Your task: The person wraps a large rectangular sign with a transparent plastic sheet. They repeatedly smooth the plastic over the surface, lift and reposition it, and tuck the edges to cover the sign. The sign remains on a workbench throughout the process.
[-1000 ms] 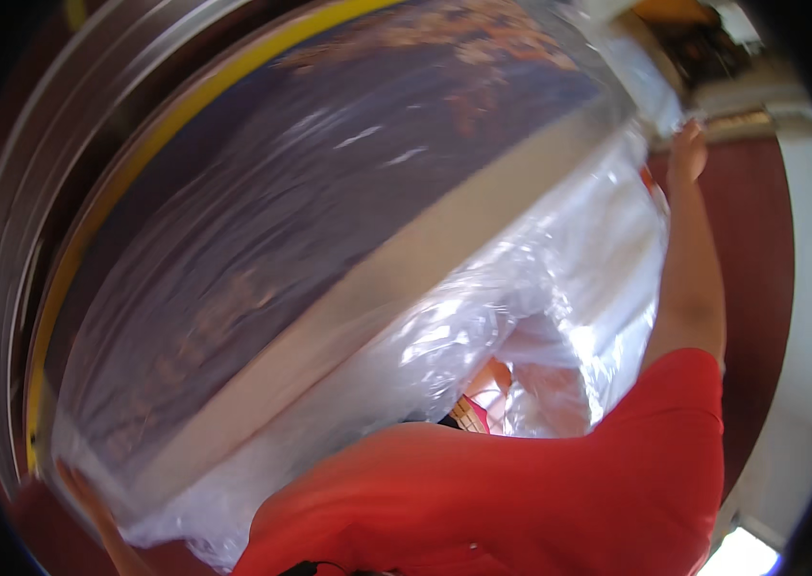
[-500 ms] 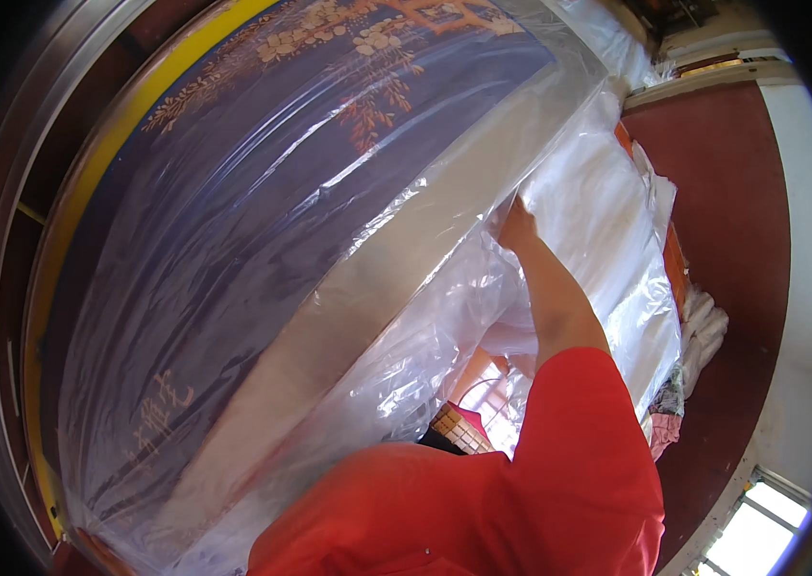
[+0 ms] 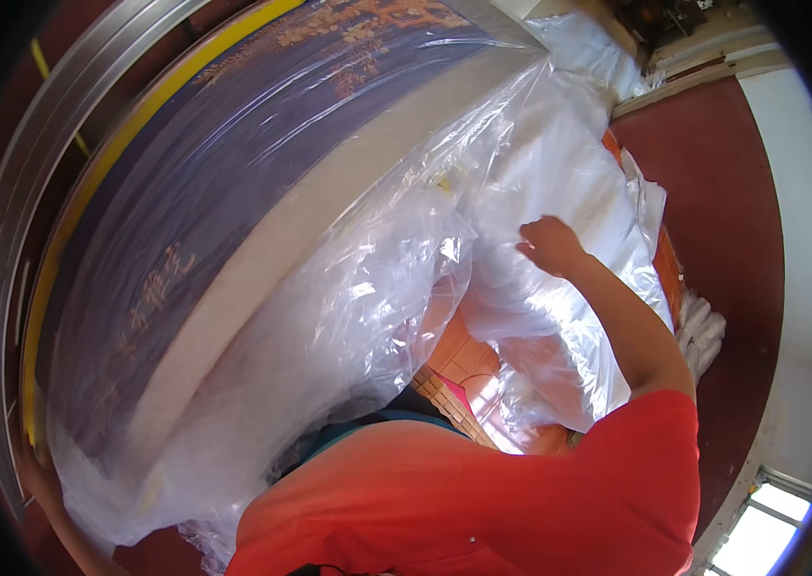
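Note:
A large flat panel (image 3: 233, 163), dark blue with orange flowers, a beige border and a yellow edge, leans across the left under clear plastic film (image 3: 348, 298). The loose film hangs in folds along the near side. My right hand (image 3: 552, 245) is over a heap of white, shiny plastic sheeting (image 3: 569, 182), its fingers loosely bent and nothing visible in them. At the lower left, my left hand (image 3: 38, 472) is by the bottom end of the panel's yellow edge. Its fingers are dim and partly hidden, so their grip does not show.
Behind the panel runs a curved metal rail (image 3: 17, 202). Beneath the sheeting lies an orange-brown surface (image 3: 463, 346), with a woven tan strip (image 3: 454, 403) in front of my body. A white bundle (image 3: 700, 336) sits at right, before a dark red and white wall (image 3: 723, 192).
My right hand has come away from the film at the panel's border and moved right and slightly down. My left hand has come into view. The loose film has shifted and bunched up, uncovering more orange-brown surface.

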A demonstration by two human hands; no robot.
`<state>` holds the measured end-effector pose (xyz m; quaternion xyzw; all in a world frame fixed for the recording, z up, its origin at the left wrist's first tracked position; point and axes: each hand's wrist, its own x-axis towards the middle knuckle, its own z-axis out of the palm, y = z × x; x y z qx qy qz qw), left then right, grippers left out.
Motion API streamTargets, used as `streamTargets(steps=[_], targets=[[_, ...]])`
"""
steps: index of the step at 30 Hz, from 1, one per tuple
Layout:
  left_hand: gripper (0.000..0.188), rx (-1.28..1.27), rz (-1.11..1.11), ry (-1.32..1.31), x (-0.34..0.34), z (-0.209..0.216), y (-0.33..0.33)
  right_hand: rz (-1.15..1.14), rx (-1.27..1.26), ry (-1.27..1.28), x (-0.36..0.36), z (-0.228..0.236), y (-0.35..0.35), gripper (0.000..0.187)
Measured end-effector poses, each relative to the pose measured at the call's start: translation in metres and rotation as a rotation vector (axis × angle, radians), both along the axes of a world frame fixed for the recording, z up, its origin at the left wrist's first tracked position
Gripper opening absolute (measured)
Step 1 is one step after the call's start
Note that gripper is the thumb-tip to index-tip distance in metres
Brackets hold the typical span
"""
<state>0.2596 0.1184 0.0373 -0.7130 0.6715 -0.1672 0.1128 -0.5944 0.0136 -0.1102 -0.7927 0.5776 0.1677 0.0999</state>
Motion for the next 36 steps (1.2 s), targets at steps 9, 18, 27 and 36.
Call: streamTargets(steps=[9, 18, 27, 36], targets=[[0.056, 0.295, -0.803, 1.101, -0.403, 0.042, -0.076, 0.446, 0.018, -0.455, 0.170, 0.161, 0.044, 0.010], [0.023, 0.452, -0.945, 1.434, -0.354, 0.064, -0.043, 0.210, 0.721, -0.307, 0.159, 0.172, 0.059, 0.039], [0.019, -0.152, -0.441, 0.495, -0.216, 0.129, -0.148, -0.744, -0.661, -1.518, -0.024, 0.149, -0.061, 0.025], [0.020, -0.652, -0.195, 0.335, -0.128, 0.033, -0.142, 0.050, -0.282, -0.090, 0.064, 0.116, -0.027, 0.048]])
